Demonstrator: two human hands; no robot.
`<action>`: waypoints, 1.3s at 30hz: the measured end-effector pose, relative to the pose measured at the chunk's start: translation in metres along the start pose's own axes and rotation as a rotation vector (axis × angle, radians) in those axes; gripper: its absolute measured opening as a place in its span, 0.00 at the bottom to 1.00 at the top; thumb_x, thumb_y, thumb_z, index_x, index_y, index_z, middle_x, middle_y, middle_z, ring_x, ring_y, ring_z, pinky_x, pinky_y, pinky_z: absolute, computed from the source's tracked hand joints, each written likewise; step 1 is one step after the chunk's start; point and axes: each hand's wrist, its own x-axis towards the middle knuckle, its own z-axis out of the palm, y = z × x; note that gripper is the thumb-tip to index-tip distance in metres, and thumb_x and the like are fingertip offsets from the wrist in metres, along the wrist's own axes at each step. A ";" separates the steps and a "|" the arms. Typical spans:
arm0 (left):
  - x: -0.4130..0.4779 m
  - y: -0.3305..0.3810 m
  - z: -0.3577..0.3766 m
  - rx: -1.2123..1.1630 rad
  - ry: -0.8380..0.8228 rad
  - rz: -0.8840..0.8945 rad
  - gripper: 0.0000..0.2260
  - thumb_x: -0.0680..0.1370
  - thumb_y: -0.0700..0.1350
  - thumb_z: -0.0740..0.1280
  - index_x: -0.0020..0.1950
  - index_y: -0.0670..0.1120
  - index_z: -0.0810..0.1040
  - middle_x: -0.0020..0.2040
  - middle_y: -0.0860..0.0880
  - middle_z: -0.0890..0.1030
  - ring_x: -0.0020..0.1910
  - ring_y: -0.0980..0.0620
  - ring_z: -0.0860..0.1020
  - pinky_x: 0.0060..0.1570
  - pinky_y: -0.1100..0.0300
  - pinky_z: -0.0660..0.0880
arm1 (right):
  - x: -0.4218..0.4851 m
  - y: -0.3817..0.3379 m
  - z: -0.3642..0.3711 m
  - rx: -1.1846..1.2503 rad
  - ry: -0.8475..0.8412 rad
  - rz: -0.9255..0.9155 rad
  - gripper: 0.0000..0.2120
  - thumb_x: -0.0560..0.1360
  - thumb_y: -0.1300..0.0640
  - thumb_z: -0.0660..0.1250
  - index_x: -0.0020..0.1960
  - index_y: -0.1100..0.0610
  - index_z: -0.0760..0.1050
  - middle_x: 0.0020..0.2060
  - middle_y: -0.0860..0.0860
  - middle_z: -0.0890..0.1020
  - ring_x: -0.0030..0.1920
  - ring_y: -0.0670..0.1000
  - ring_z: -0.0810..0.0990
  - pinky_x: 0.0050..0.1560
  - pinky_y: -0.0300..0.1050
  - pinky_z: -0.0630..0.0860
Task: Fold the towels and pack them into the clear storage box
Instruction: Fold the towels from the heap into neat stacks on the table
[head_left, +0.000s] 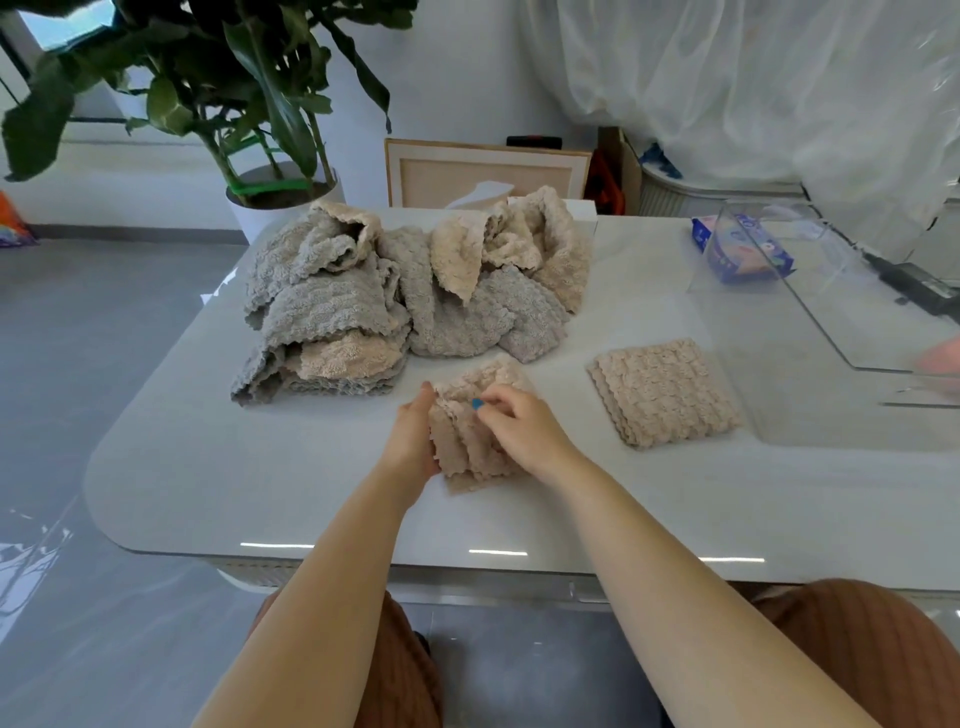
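White glossy table with rounded corners stands over a grey floor. Just in front of the heap of grey and beige towels lies the half-folded beige towel. Its long axis runs from the heap toward the person, and its scalloped end points at the near table edge. The left hand clasps the towel's left side. The right hand rests on top, its curled fingers pinching the cloth at a small blue tag. Near the heap, to its right, a folded beige towel lies flat and slightly turned. Farther right of the heap sits the clear storage box, with a blue packet showing through its wall. Behind the heap stand a potted plant and a tissue box.
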 end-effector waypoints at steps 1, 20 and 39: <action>-0.001 0.000 0.001 0.030 0.014 0.018 0.26 0.76 0.61 0.62 0.67 0.45 0.70 0.57 0.43 0.81 0.52 0.44 0.82 0.44 0.50 0.80 | 0.000 0.002 -0.002 0.063 0.096 -0.014 0.09 0.77 0.57 0.62 0.55 0.53 0.78 0.47 0.50 0.82 0.48 0.52 0.81 0.48 0.46 0.77; 0.012 -0.008 0.006 0.917 0.405 0.419 0.25 0.75 0.62 0.64 0.66 0.49 0.71 0.65 0.47 0.61 0.68 0.46 0.63 0.62 0.55 0.64 | 0.017 0.024 -0.018 0.059 0.207 0.260 0.04 0.73 0.56 0.68 0.46 0.55 0.74 0.40 0.49 0.78 0.43 0.51 0.77 0.42 0.43 0.71; 0.007 -0.009 0.004 0.984 0.419 0.311 0.21 0.78 0.55 0.63 0.61 0.40 0.69 0.53 0.44 0.77 0.56 0.41 0.75 0.46 0.55 0.68 | 0.016 0.018 -0.013 0.136 0.055 0.269 0.23 0.75 0.52 0.66 0.67 0.52 0.63 0.47 0.51 0.75 0.41 0.50 0.76 0.38 0.44 0.71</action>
